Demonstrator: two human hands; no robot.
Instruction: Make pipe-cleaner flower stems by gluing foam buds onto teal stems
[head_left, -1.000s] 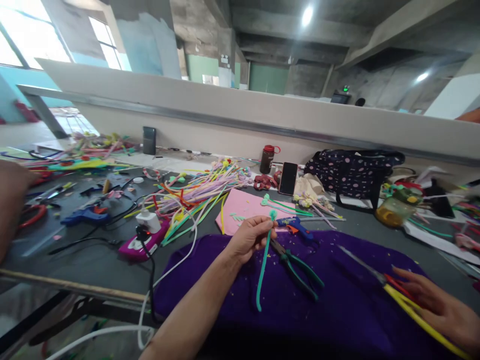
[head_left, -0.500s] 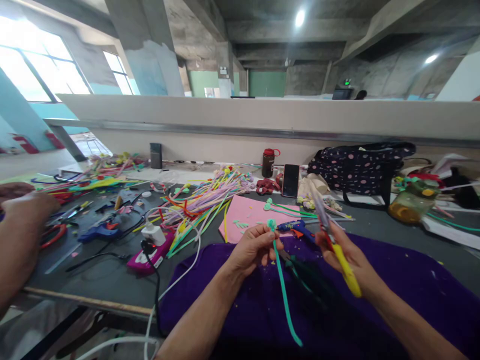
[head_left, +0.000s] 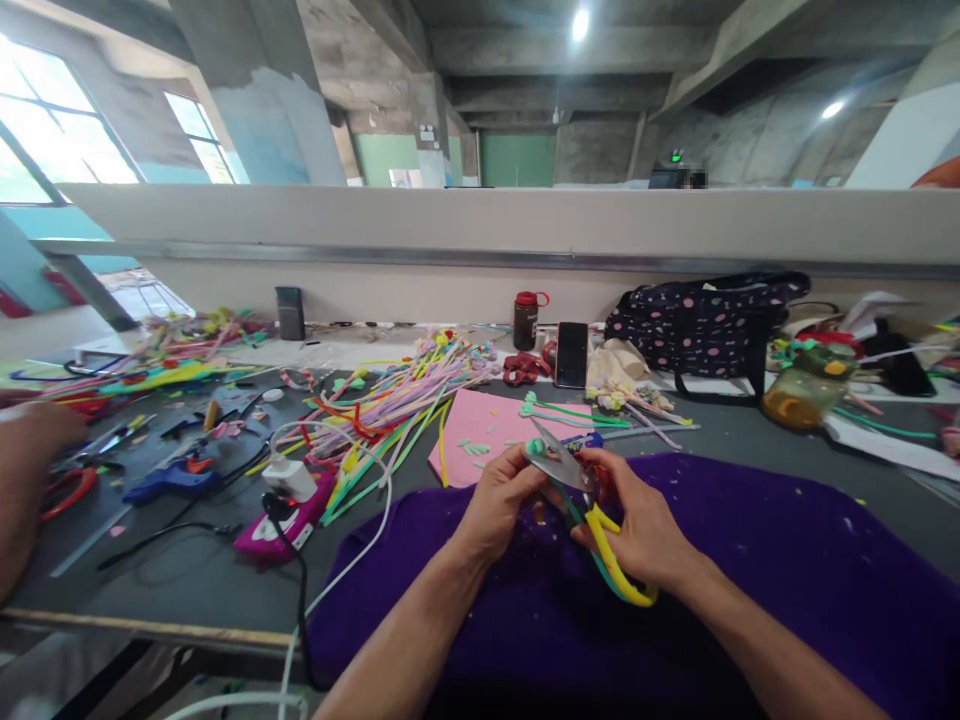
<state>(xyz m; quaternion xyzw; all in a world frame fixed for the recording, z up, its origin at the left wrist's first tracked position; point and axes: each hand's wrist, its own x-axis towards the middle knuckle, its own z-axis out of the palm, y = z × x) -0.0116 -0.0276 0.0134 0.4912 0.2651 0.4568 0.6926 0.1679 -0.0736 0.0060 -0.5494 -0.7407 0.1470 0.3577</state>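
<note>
Between the thumb and fingers of my left hand [head_left: 495,503] is a green pipe-cleaner flower [head_left: 535,447], its curled head pointing up. Its stem runs down to the right, partly hidden behind the scissors. My right hand [head_left: 637,525] is closed on the scissors [head_left: 616,572], which have yellow handles. Their blades are apart and lie close to the flower's head, by my left fingertips; whether they touch it I cannot tell. A pink foam sheet [head_left: 480,420] with small green cut pieces on it lies just beyond my hands. Purple cloth [head_left: 720,540] spreads beneath both hands.
A blue glue gun [head_left: 592,440] lies behind the scissors. Bundled pipe cleaners [head_left: 409,405], a magenta power strip [head_left: 315,515] with cables, and another glue gun [head_left: 172,482] are to the left. Behind stand a phone [head_left: 571,355] and bottle [head_left: 526,325]. Another person's arm [head_left: 26,470] reaches in at far left.
My right hand has moved left and brought the scissors from beside the flower to its head. My left hand still holds the flower. The view has shifted slightly.
</note>
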